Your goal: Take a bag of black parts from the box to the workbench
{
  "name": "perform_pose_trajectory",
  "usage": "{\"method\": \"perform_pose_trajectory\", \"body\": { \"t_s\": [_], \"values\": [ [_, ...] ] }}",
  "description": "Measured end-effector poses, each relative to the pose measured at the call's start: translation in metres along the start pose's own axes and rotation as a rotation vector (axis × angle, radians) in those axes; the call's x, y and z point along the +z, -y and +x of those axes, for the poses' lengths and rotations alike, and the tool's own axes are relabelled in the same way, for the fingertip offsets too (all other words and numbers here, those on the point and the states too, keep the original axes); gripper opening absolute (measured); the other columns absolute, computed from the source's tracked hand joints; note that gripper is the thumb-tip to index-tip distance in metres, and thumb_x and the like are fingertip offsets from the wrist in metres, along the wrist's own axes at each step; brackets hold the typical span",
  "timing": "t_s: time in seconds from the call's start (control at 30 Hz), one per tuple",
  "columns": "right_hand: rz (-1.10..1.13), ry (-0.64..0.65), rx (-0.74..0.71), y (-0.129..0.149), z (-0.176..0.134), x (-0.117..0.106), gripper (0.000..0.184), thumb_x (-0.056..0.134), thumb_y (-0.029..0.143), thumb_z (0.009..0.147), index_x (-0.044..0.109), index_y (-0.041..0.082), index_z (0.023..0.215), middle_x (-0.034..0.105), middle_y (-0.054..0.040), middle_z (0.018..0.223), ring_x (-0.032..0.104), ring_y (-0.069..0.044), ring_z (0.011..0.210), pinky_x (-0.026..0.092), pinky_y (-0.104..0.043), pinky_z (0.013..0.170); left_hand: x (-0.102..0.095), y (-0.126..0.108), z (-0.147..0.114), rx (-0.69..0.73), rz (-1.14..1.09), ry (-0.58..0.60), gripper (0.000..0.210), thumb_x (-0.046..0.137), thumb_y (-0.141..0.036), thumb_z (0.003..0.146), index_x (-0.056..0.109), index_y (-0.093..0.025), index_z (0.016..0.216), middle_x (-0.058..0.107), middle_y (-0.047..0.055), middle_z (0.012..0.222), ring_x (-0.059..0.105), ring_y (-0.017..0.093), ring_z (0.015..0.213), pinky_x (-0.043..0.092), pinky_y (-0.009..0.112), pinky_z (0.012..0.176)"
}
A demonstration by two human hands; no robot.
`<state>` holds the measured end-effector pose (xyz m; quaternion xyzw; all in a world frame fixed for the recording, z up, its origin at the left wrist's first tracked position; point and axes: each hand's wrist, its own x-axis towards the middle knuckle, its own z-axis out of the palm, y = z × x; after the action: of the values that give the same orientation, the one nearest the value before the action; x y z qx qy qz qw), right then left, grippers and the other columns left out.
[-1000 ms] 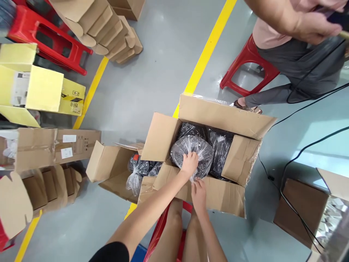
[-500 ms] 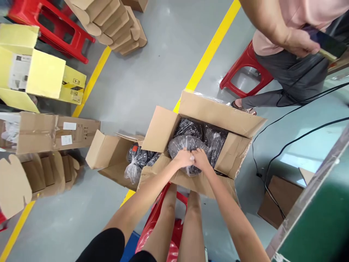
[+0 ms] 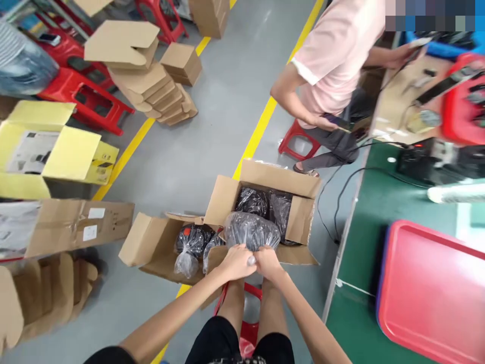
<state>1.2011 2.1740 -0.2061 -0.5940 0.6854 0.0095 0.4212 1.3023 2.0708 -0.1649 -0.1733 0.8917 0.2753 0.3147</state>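
Note:
Both my hands grip the gathered neck of a clear plastic bag (image 3: 252, 230) with dark contents I cannot make out. My left hand (image 3: 238, 262) and my right hand (image 3: 266, 262) are closed side by side, touching, at the bag's near end. The bag sits over the near side of an open cardboard box (image 3: 278, 173). Inside that box, behind the held bag, lie more plastic bags of dark things (image 3: 253, 202). Left of it stands a second open carton (image 3: 153, 253), holding a knotted clear bag (image 3: 193, 242) with something black and a red spot.
A seated person (image 3: 337, 55) holds a phone at upper right. On the right, a green table (image 3: 364, 227) carries a red tray (image 3: 435, 283) and cables. Stacked cardboard (image 3: 155, 91), a yellow box (image 3: 71, 156) and red stools (image 3: 83, 96) stand to the left.
My hands have pulled the bag toward me, and its neck is now at the box's near edge. The view has tilted up, showing more of the table and the seated person.

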Motion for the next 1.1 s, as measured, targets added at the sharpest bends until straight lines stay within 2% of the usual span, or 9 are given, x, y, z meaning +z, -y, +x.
{"method": "perform_pose_trajectory", "body": {
  "t_s": [0.1, 0.17, 0.3, 0.37, 0.5, 0.6, 0.8, 1.0, 1.1],
  "values": [
    [0.008, -0.096, -0.059, 0.056, -0.068, -0.039, 0.019, 0.061, 0.026, 0.077, 0.074, 0.013, 0.081, 0.072, -0.0137, 0.078, 0.065, -0.024, 0.076, 0.043, -0.034, 0.074, -0.044, -0.027, -0.084, 0.161, -0.021, -0.150, 0.015, 0.053, -0.026, 0.077, 0.056, -0.020, 0.063, 0.066, 0.005, 0.066, 0.064, 0.023, 0.074, 0.050, 0.034, 0.069],
    [-0.005, -0.224, -0.112, 0.094, -0.122, -0.067, 0.013, 0.065, 0.028, 0.071, 0.069, 0.015, 0.072, 0.068, -0.0084, 0.064, 0.061, -0.020, 0.064, 0.040, -0.033, 0.065, -0.074, -0.052, -0.138, 0.386, -0.032, -0.293, 0.016, 0.053, -0.026, 0.077, 0.051, -0.021, 0.062, 0.061, 0.002, 0.059, 0.059, 0.019, 0.061, 0.048, 0.032, 0.061],
    [0.013, -0.686, -0.169, 0.157, -0.230, -0.101, 0.026, 0.068, 0.031, 0.060, 0.045, 0.022, 0.055, 0.048, 0.0037, 0.043, 0.043, -0.013, 0.048, 0.030, -0.030, 0.053, -0.122, -0.113, -0.208, 0.929, -0.086, -0.653, 0.015, 0.050, -0.021, 0.076, 0.043, -0.023, 0.063, 0.050, -0.001, 0.050, 0.047, 0.015, 0.046, 0.037, 0.030, 0.047],
    [0.054, -0.932, -0.131, 0.180, -0.270, -0.102, 0.040, 0.066, 0.032, 0.057, 0.027, 0.023, 0.053, 0.038, 0.0072, 0.040, 0.037, -0.010, 0.047, 0.027, -0.029, 0.051, -0.135, -0.147, -0.224, 1.161, -0.133, -0.733, 0.013, 0.049, -0.016, 0.074, 0.042, -0.024, 0.066, 0.045, -0.002, 0.048, 0.042, 0.015, 0.043, 0.030, 0.030, 0.044],
    [0.101, -1.267, 0.132, 0.208, -0.317, -0.085, 0.051, 0.063, 0.030, 0.050, 0.012, 0.024, 0.055, 0.017, 0.0102, 0.041, 0.028, -0.009, 0.044, 0.024, -0.030, 0.050, -0.147, -0.209, -0.239, 1.459, -0.145, -0.555, 0.015, 0.048, -0.010, 0.072, 0.042, -0.024, 0.069, 0.043, -0.004, 0.048, 0.036, 0.013, 0.042, 0.025, 0.030, 0.044],
    [0.132, -1.425, 0.345, 0.220, -0.336, -0.067, 0.048, 0.060, 0.028, 0.052, 0.012, 0.024, 0.055, 0.014, 0.0106, 0.041, 0.023, -0.009, 0.044, 0.022, -0.030, 0.050, -0.145, -0.245, -0.245, 1.605, -0.106, -0.388, 0.022, 0.049, -0.006, 0.073, 0.038, -0.023, 0.065, 0.040, -0.005, 0.047, 0.035, 0.012, 0.042, 0.026, 0.028, 0.043],
    [0.163, -1.538, 0.557, 0.219, -0.379, -0.038, 0.042, 0.056, 0.027, 0.057, 0.014, 0.024, 0.057, 0.037, 0.0076, 0.041, 0.026, -0.011, 0.048, 0.024, -0.031, 0.052, -0.121, -0.304, -0.250, 1.728, -0.034, -0.124, 0.022, 0.048, -0.006, 0.076, 0.044, -0.023, 0.064, 0.044, -0.005, 0.047, 0.038, 0.012, 0.041, 0.036, 0.026, 0.040],
    [0.137, -1.497, 0.550, 0.194, -0.433, -0.008, 0.019, 0.055, 0.027, 0.069, 0.039, 0.023, 0.060, 0.055, 0.0030, 0.054, 0.044, -0.014, 0.061, 0.037, -0.032, 0.064, -0.084, -0.348, -0.246, 1.683, -0.007, -0.100, 0.024, 0.049, -0.006, 0.078, 0.049, -0.021, 0.060, 0.049, -0.004, 0.047, 0.045, 0.012, 0.040, 0.043, 0.026, 0.043],
    [0.206, -1.599, 0.505, 0.195, -0.462, 0.018, 0.010, 0.054, 0.024, 0.081, 0.059, 0.017, 0.085, 0.068, -0.0054, 0.084, 0.057, -0.018, 0.083, 0.045, -0.034, 0.078, -0.070, -0.347, -0.223, 1.618, 0.037, -0.111, 0.022, 0.055, -0.011, 0.081, 0.056, -0.019, 0.061, 0.056, -0.002, 0.052, 0.051, 0.011, 0.043, 0.046, 0.023, 0.045]
  ]
}}
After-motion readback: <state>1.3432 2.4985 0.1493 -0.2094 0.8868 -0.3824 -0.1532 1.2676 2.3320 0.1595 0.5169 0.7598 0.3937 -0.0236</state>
